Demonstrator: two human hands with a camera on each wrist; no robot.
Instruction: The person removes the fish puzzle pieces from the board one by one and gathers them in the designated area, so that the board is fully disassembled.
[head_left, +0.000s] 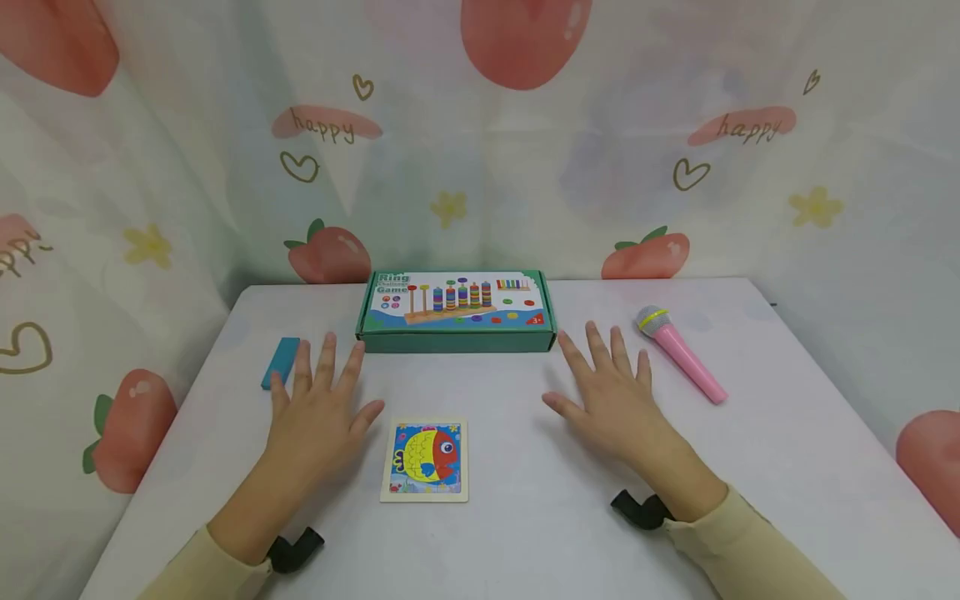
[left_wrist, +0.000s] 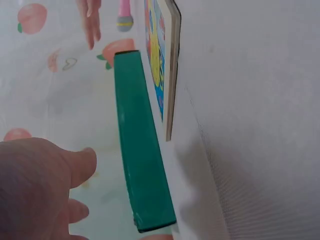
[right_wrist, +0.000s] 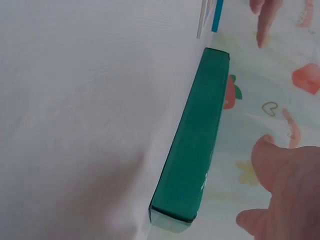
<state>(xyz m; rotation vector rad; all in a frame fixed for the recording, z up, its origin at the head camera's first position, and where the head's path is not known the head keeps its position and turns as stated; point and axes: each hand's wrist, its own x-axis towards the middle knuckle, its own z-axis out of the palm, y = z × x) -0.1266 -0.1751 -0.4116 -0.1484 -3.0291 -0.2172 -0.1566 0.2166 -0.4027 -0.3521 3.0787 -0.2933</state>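
Both hands hover over the white table with fingers spread, holding nothing. My left hand (head_left: 315, 421) is between a small blue block (head_left: 281, 363) and a square fish puzzle (head_left: 424, 461) in a pale wooden frame. My right hand (head_left: 617, 408) is to the left of a pink toy microphone (head_left: 682, 354) with a grey head. At the back lies a green Ring Challenge Game box (head_left: 457, 342), beyond the fingertips of both hands. In the left wrist view, the box (left_wrist: 142, 145) and the puzzle's edge (left_wrist: 172, 75) show beside the left thumb (left_wrist: 80, 167).
The white table (head_left: 510, 542) ends at the back against a curtain (head_left: 510, 183) printed with peaches, hearts and flowers. Black bands with small mounts (head_left: 296, 550) sit at both wrists, just past the beige sleeves (head_left: 217, 571).
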